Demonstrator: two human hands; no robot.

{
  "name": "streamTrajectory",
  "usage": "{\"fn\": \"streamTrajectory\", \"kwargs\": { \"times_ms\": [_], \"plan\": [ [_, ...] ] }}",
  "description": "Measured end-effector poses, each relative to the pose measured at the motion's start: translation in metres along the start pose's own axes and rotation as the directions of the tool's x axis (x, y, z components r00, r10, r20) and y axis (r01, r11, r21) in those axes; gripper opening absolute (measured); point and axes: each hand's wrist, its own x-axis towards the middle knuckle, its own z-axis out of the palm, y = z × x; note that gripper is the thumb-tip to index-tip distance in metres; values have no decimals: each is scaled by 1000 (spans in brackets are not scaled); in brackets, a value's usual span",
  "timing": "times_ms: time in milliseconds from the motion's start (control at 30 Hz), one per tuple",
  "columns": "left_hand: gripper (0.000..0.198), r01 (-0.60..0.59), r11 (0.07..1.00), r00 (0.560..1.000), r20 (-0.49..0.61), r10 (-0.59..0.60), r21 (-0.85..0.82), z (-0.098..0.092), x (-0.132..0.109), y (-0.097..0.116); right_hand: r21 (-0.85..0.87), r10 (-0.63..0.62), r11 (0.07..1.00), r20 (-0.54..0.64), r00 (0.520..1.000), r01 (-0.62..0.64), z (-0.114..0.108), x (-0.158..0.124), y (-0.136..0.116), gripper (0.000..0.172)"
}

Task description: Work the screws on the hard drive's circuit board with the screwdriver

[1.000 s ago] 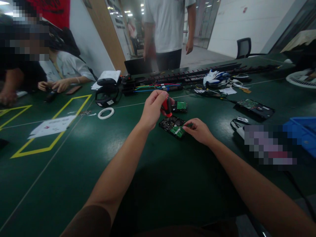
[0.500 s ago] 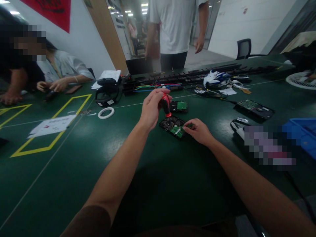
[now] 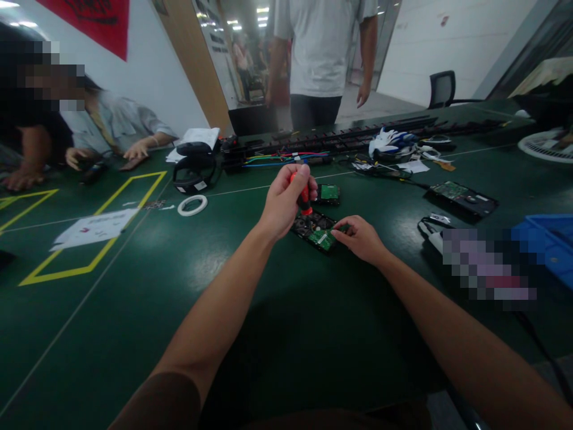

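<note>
In the head view, my left hand (image 3: 287,200) is closed round the red and black handle of a screwdriver (image 3: 306,204). The tool points down at an opened hard drive (image 3: 313,232) lying on the table; its tip is too small to make out. On the drive's near part sits a green circuit board (image 3: 323,239). My right hand (image 3: 358,237) grips the right edge of this drive with thumb and fingers, partly covering that edge. Just behind it lies a second hard drive (image 3: 329,193) with a green board.
Another hard drive (image 3: 463,198) lies at the right, near a blue bin (image 3: 548,242). A white tape ring (image 3: 192,205) and black headset (image 3: 194,170) are left. Colored wires, black rails and gloves (image 3: 388,142) line the back. A person (image 3: 320,54) stands opposite; people sit at left.
My left hand has shifted slightly right and turned round the screwdriver handle, the thumb now across its top. My right hand and the drive stay put. A seated person's hand has moved right.
</note>
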Motion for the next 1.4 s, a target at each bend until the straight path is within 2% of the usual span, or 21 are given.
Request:
{"fn": "streamTrajectory", "kwargs": {
  "times_ms": [233, 400, 500, 633, 800, 1000, 1200, 1400],
  "plan": [
    [25, -22, 999, 999, 41, 23, -23, 0, -1, -2, 2, -16, 1000, -3, 1000, 16, 0, -1, -2, 22],
    [20, -80, 991, 997, 17, 79, 108, -6, 1, -2, 1, -25, 1000, -8, 1000, 25, 1, 0, 2, 22],
    [20, -93, 979, 995, 38, 87, 180, -6, 0, 0, 5, -21, 1000, -4, 1000, 21, 2, 1, 3, 22],
    [21, -57, 994, 996, 76, 51, 90, -2, -2, 3, -5, -19, 1000, -13, 1000, 19, 1, 0, 2, 23],
    [23, -1, 999, 998, 56, 4, -49, 0, -2, 6, -19, -7, 1000, -8, 1000, 7, 1, 0, 0, 23],
    [29, 15, 1000, 1000, 20, -15, -4, 1, -2, 5, -12, -5, 1000, -2, 1000, 5, -1, -1, -2, 23],
    [24, 26, 999, 998, 54, -27, 19, 8, -7, 7, -18, -7, 1000, -5, 1000, 7, -2, -1, -5, 23],
    [23, 45, 999, 995, 92, -45, 1, 5, -7, 9, -21, -13, 1000, -11, 1000, 13, -3, 0, -6, 22]
  ]
}}
